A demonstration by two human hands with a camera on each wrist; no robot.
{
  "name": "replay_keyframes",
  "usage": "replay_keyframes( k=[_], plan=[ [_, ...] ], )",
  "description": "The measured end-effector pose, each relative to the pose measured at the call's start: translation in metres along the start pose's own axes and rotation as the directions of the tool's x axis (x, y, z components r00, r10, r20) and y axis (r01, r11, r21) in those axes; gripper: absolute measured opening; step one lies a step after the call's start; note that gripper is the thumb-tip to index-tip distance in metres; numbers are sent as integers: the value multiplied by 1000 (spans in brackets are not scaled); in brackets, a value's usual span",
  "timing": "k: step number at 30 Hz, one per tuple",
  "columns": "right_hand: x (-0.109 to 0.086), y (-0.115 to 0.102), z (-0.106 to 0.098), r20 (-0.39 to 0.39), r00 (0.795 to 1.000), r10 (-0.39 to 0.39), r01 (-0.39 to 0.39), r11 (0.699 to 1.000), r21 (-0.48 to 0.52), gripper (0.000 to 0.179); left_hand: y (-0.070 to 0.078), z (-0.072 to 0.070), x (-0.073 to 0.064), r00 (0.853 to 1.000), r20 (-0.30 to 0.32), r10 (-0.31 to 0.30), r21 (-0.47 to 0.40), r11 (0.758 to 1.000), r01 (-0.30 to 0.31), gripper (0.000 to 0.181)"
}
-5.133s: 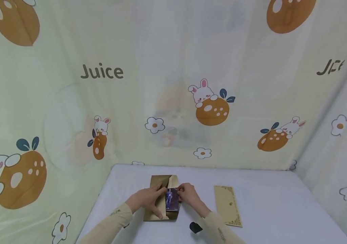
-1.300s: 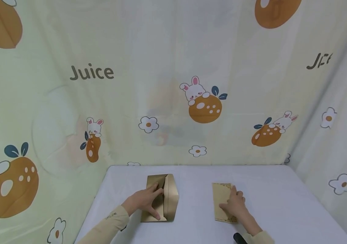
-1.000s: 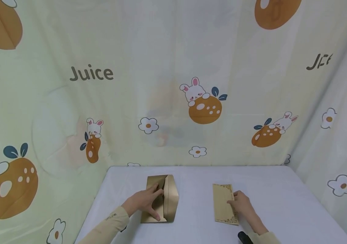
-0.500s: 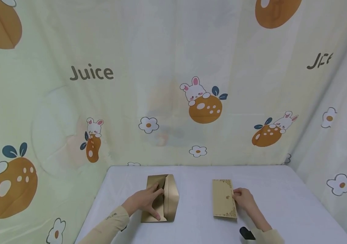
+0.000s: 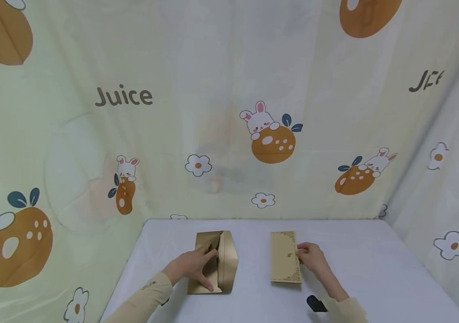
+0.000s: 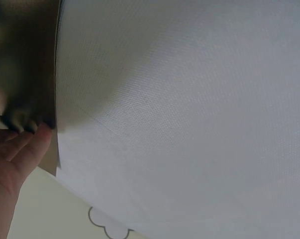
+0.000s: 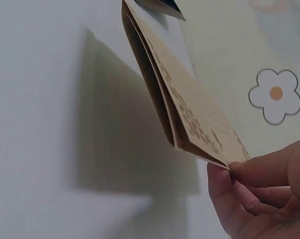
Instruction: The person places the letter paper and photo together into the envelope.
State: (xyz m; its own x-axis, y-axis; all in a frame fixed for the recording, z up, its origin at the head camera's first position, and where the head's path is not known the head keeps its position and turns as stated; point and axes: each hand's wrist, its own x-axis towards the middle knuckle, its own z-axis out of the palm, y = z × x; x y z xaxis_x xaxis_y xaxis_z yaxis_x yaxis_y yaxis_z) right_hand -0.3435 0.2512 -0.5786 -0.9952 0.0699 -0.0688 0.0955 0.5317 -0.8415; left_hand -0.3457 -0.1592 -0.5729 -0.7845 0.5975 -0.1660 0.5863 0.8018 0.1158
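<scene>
A gold envelope [image 5: 229, 264] lies on the table with its flap folded out to the right. My left hand [image 5: 191, 264] rests on it, thumb and fingers spread at the slit of the opening; in the left wrist view the fingers [image 6: 33, 149] touch its brown surface. To the right, my right hand [image 5: 312, 256] pinches the right edge of a folded cream card [image 5: 285, 260] with ornate brown corner patterns. The right wrist view shows the card [image 7: 189, 109] lifted above the cloth, its layers slightly parted and a shadow below. The envelope's inside is mostly hidden.
A white cloth [image 5: 358, 264] covers the table. Behind it hangs a pale curtain [image 5: 213, 112] printed with rabbits, oranges and flowers. A small black object [image 5: 316, 303] sits by my right wrist.
A dark photo card seen at the envelope's mouth earlier is out of sight now. My right hand went to the cream card, pinched its edge and moved it up and leftward. My left hand stayed.
</scene>
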Motion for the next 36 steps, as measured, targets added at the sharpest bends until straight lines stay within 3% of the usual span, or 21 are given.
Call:
replay_keyframes(
  k=[21, 36],
  plan=[
    [8, -56, 83, 75, 996, -43, 39, 998, 50, 22, 0, -4, 1, 1000, 4, -8, 2, 1000, 8, 103],
    [15, -76, 130, 140, 983, -117, 112, 993, 39, 19, 4, -6, -1, 1000, 17, -1, -8, 1000, 1, 103]
  ],
)
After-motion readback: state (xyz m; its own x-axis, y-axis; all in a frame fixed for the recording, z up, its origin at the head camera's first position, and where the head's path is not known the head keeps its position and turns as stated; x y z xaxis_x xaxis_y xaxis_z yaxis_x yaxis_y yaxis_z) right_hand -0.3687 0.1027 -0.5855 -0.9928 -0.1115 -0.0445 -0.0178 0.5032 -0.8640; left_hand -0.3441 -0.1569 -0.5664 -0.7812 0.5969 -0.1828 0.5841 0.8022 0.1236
